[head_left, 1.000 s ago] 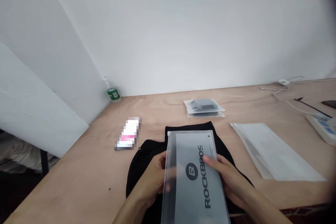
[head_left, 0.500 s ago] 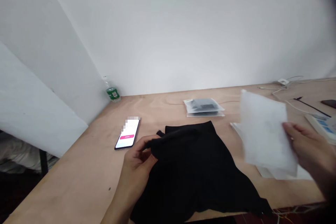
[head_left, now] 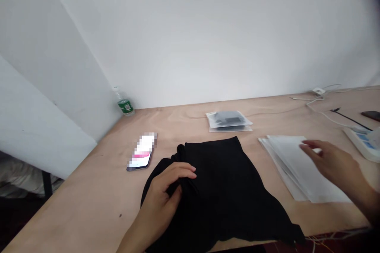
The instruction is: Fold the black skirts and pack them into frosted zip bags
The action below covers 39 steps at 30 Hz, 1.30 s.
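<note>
A black cloth garment [head_left: 225, 189] lies spread at the table's front, its left part bunched up. My left hand [head_left: 166, 189] is closed on a fold of that bunched cloth, the thumb partly hidden under it. To the right, my right hand [head_left: 332, 162] is just over a small pile of white frosted plastic bags [head_left: 291, 166]. Its fingers reach left with a gap between thumb and forefinger, and nothing shows in them. Whether the fingertips touch the top bag I cannot tell.
Behind the garment lie stacked frosted bags with dark contents [head_left: 228, 120]. A lit phone [head_left: 142, 152] is at left, and a plastic bottle [head_left: 125, 104] stands in the corner. White cables [head_left: 319, 91], a white power strip [head_left: 363, 142] and a dark phone-like object [head_left: 371, 115] are at right.
The white bag that my right hand held up is down on the pile, out of my fingers. My left hand has moved right with the garment's edge, folding it over.
</note>
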Motion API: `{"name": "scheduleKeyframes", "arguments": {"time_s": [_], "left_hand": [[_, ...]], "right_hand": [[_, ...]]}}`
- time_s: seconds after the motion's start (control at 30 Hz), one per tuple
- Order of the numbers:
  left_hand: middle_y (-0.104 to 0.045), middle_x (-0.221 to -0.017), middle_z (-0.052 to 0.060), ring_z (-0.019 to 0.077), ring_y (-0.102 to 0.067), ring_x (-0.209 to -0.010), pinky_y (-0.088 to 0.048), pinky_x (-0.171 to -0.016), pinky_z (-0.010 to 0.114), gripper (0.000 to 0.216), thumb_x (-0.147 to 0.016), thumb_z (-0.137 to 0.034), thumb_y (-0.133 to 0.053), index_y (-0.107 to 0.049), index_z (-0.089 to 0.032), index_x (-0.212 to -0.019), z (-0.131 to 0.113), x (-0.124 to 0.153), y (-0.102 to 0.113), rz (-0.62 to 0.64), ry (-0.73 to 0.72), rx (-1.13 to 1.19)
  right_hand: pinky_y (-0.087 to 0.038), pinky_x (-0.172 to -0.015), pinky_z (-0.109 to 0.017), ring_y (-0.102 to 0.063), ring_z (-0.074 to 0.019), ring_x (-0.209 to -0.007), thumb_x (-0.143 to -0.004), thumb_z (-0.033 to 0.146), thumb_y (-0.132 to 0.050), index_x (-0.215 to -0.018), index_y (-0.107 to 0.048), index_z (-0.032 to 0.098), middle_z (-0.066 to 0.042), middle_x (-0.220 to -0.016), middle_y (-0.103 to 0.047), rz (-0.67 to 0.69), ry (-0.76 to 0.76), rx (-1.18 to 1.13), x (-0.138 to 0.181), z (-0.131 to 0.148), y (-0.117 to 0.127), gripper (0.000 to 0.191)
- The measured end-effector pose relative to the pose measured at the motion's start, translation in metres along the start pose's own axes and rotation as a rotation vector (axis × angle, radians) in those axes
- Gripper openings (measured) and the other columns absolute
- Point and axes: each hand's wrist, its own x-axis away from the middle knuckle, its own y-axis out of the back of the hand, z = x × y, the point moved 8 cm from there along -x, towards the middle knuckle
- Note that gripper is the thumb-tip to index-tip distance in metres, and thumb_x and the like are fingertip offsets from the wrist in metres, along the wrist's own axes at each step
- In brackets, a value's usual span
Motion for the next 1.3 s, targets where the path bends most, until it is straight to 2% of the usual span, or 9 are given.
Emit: {"name": "scheduleKeyframes", "arguments": {"time_s": [0.07, 0.2, 0.3, 0.37, 0.47, 0.63, 0.87, 1.03, 1.3], "left_hand": [[-0.059, -0.108, -0.001, 0.0141, -0.054, -0.103, -0.042, -0.091, 0.03, 0.039, -0.08, 0.0, -0.039, -0.06, -0.029, -0.095, -0.009, -0.007, -0.013, 0.061, -0.036, -0.031], [-0.059, -0.108, -0.002, 0.0133, -0.054, -0.103, -0.042, -0.093, 0.032, 0.044, -0.078, 0.003, -0.037, -0.059, -0.03, -0.098, -0.032, -0.013, -0.047, 0.147, -0.115, -0.036], [-0.045, -0.131, 0.0, 0.0177, -0.045, -0.117, -0.042, -0.096, 0.036, 0.05, -0.081, -0.006, -0.045, -0.042, -0.034, -0.123, -0.032, -0.006, -0.062, 0.058, -0.044, 0.007], [-0.029, -0.142, 0.004, 0.0229, -0.041, -0.122, -0.042, -0.096, 0.041, 0.067, -0.077, -0.015, -0.057, -0.026, -0.034, -0.133, -0.025, 0.003, -0.066, -0.023, 0.023, 0.046], [-0.019, -0.146, 0.006, 0.0271, -0.041, -0.121, -0.041, -0.097, 0.046, 0.08, -0.07, -0.015, -0.064, -0.021, -0.034, -0.135, -0.019, 0.013, -0.071, -0.079, 0.059, 0.089], [-0.036, -0.136, 0.006, 0.0222, -0.05, -0.113, -0.044, -0.095, 0.042, 0.06, -0.075, -0.015, -0.056, -0.032, -0.031, -0.129, -0.01, 0.015, -0.07, -0.215, 0.176, 0.238], [-0.045, -0.132, 0.006, 0.0209, -0.046, -0.12, -0.043, -0.095, 0.04, 0.034, -0.086, -0.021, -0.042, -0.036, -0.028, -0.119, 0.036, 0.041, -0.031, -0.711, 0.446, 0.418], [-0.046, -0.13, 0.007, 0.0228, -0.044, -0.121, -0.042, -0.095, 0.041, 0.037, -0.085, -0.028, -0.047, -0.038, -0.027, -0.12, 0.067, 0.051, -0.022, -0.616, 0.604, 0.333], [-0.048, -0.128, 0.005, 0.0224, -0.046, -0.119, -0.038, -0.099, 0.042, 0.036, -0.08, -0.029, -0.055, -0.048, -0.025, -0.115, 0.065, 0.042, -0.034, -0.397, 0.505, 0.293]], "right_hand": [[-0.043, -0.066, -0.038, -0.059, -0.0244, -0.072, -0.071, 0.05, -0.058, -0.089, -0.066, 0.031, -0.005, -0.087, -0.067, 0.093, -0.005, -0.048, 0.035, 0.05, -0.033, 0.027], [-0.044, -0.085, -0.039, -0.049, -0.0247, -0.113, -0.078, 0.052, -0.052, -0.118, -0.055, 0.034, -0.002, -0.13, -0.051, 0.648, -0.243, -0.676, 0.128, 0.122, -0.13, 0.044], [-0.04, -0.093, -0.042, -0.036, -0.0245, -0.126, -0.077, 0.055, -0.052, -0.122, -0.05, 0.038, 0.002, -0.137, -0.044, 0.651, -0.534, -0.938, 0.167, 0.127, -0.16, 0.048], [-0.039, -0.094, -0.041, -0.038, -0.0253, -0.125, -0.07, 0.05, -0.063, -0.12, -0.052, 0.036, 0.001, -0.134, -0.047, 0.555, -0.616, -1.018, 0.172, 0.124, -0.163, 0.053], [-0.041, -0.093, -0.037, -0.044, -0.0258, -0.12, -0.059, 0.041, -0.074, -0.115, -0.058, 0.031, -0.001, -0.126, -0.055, 0.451, -0.664, -1.066, 0.172, 0.123, -0.162, 0.059], [-0.048, -0.082, -0.037, -0.047, -0.026, -0.117, -0.065, 0.047, -0.07, -0.117, -0.055, 0.033, -0.001, -0.124, -0.056, 0.404, -0.824, -1.07, 0.178, 0.113, -0.166, 0.056], [-0.052, -0.076, -0.036, -0.059, -0.0245, -0.103, -0.073, 0.043, -0.064, -0.126, -0.047, 0.033, -0.003, -0.114, -0.063, 0.446, -0.812, -1.169, 0.162, 0.098, -0.157, 0.057], [-0.053, -0.075, -0.036, -0.062, -0.0241, -0.096, -0.072, 0.035, -0.066, -0.122, -0.052, 0.032, -0.003, -0.104, -0.068, 0.503, -0.778, -1.045, 0.145, 0.074, -0.148, 0.053], [-0.05, -0.082, -0.034, -0.064, -0.0214, -0.092, -0.07, 0.028, -0.067, -0.112, -0.059, 0.032, 0.0, -0.096, -0.07, 0.503, -0.685, -0.979, 0.13, 0.058, -0.144, 0.043]]}}
